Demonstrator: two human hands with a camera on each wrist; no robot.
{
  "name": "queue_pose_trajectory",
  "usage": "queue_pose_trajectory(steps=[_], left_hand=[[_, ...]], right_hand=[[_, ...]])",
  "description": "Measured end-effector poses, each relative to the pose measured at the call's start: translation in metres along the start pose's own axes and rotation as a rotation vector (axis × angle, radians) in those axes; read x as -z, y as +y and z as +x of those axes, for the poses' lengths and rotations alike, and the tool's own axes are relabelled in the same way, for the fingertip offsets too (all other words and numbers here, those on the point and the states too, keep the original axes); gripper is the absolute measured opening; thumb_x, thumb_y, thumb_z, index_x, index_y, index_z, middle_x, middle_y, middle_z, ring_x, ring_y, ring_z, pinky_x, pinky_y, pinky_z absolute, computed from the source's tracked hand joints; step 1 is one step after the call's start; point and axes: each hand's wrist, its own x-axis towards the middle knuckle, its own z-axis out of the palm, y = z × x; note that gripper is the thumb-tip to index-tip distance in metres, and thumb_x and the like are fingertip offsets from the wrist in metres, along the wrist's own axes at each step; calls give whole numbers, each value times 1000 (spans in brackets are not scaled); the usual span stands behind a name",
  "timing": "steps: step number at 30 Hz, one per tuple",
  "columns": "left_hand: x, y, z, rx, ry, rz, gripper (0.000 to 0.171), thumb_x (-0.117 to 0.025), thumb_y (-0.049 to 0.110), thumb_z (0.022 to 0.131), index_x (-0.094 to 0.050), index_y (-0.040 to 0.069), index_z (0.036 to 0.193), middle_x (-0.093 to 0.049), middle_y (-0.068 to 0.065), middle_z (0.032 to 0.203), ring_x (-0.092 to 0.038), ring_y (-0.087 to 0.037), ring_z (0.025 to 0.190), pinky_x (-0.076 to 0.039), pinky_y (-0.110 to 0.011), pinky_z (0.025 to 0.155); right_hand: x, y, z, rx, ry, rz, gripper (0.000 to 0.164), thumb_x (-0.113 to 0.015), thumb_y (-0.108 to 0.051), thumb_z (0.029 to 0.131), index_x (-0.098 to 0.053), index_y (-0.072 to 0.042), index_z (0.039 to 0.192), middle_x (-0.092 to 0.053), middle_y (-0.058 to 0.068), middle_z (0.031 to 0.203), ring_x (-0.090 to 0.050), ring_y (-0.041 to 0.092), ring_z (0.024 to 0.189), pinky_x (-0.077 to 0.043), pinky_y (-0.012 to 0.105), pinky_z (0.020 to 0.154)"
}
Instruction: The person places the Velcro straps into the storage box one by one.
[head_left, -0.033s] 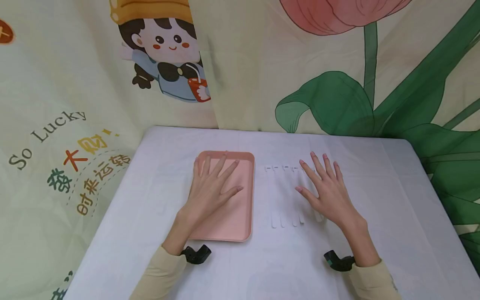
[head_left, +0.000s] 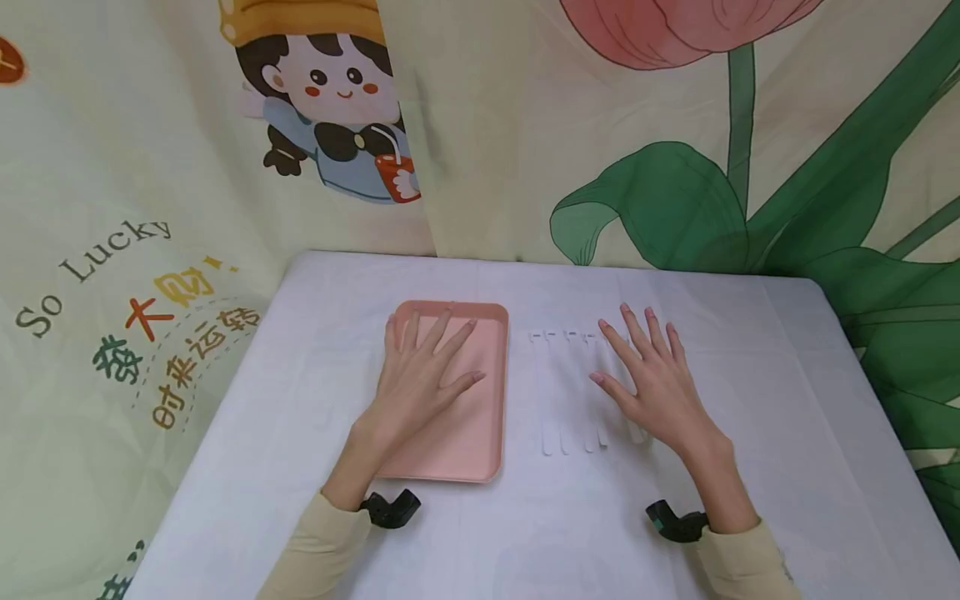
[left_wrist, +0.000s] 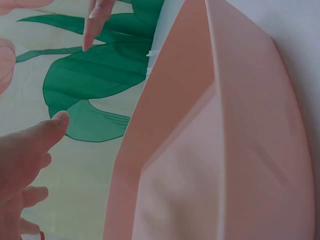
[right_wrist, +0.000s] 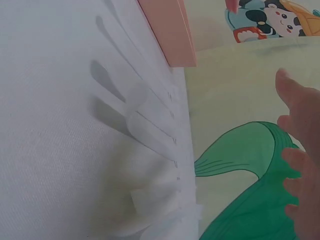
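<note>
A pink rectangular tray (head_left: 480,442) lies on the white table, left of centre. My left hand (head_left: 423,375) rests flat inside it, fingers straight and spread. Right of the tray, several white plastic cutlery pieces (head_left: 562,392) lie side by side in a row. My right hand (head_left: 648,375) lies flat over the right end of that row, fingers straight, holding nothing. The left wrist view shows the tray's wall (left_wrist: 225,150) close up, with fingertips (left_wrist: 55,122) at the left. In the right wrist view the cutlery pieces (right_wrist: 145,125) run toward the tray's corner (right_wrist: 170,30).
The white table (head_left: 750,467) is backed by a printed curtain (head_left: 675,167) with a cartoon girl and a tulip. More printed cloth (head_left: 112,333) hangs along the table's left side. Black wrist mounts (head_left: 390,507) sit near the front edge.
</note>
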Motion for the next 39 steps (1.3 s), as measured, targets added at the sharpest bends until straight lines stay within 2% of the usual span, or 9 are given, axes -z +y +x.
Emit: queue_pose_trajectory(steps=[4,6,11,14,17,25,30,35,39], left_hand=[[4,-2,-8,-2,17,-7,70,-66,54,95,-47,23,155,-38,-16,162,-19,-54,152,-5,-75,117],[5,-4,-13,27,3,-23,69,-66,51,96,-47,21,155,-38,-17,163,-18,-52,153,-8,-75,116],[6,-12,-27,185,-43,-86,65,-67,38,99,-44,12,155,-38,-24,159,-36,-53,143,-29,-70,113],[4,-18,-34,262,-27,-121,65,-66,29,100,-42,2,153,-43,-30,152,-48,-53,130,-46,-64,100],[3,-23,-40,321,-6,-152,65,-66,22,100,-39,-8,151,-47,-34,143,-53,-53,121,-54,-61,85],[4,-32,-57,466,-15,-181,54,-64,11,99,-44,-24,136,-57,-42,119,-62,-56,108,-55,-60,86],[1,-35,-61,497,-5,-209,37,-60,5,98,-56,-23,123,-65,-40,107,-66,-54,100,-56,-59,81],[-5,-36,-64,508,30,-225,30,-55,2,97,-63,-21,114,-67,-39,106,-69,-53,96,-56,-60,78],[-10,-38,-65,537,63,-231,22,-51,-1,96,-68,-15,98,-70,-32,88,-67,-41,71,-55,-56,67]], right_hand=[[1,-5,-3,3,15,13,76,-70,-45,93,-42,-17,157,-23,18,169,-15,48,155,-7,66,123],[2,-8,-5,0,31,36,73,-72,-42,93,-45,-15,155,-25,20,168,-17,49,154,-10,67,122],[3,-10,-12,8,103,95,69,-80,-31,88,-53,-7,147,-37,25,160,-30,52,147,-24,70,116],[3,-8,-14,22,139,103,67,-83,-24,86,-54,-3,143,-42,27,155,-38,51,142,-31,70,112],[3,-7,-15,19,147,114,66,-84,-20,86,-54,-2,142,-44,27,153,-41,48,141,-34,68,111],[3,-5,-18,-62,104,140,68,-81,-16,89,-48,-2,147,-46,24,150,-44,43,139,-44,62,107],[5,4,-16,-141,63,228,63,-74,-12,95,-44,2,148,-45,25,148,-45,44,137,-44,61,107],[4,17,-14,-189,67,275,56,-69,-6,96,-45,4,146,-47,28,144,-53,47,127,-49,61,100],[-1,29,-12,-233,57,314,54,-67,-4,97,-46,6,145,-50,29,142,-57,46,123,-51,59,98]])
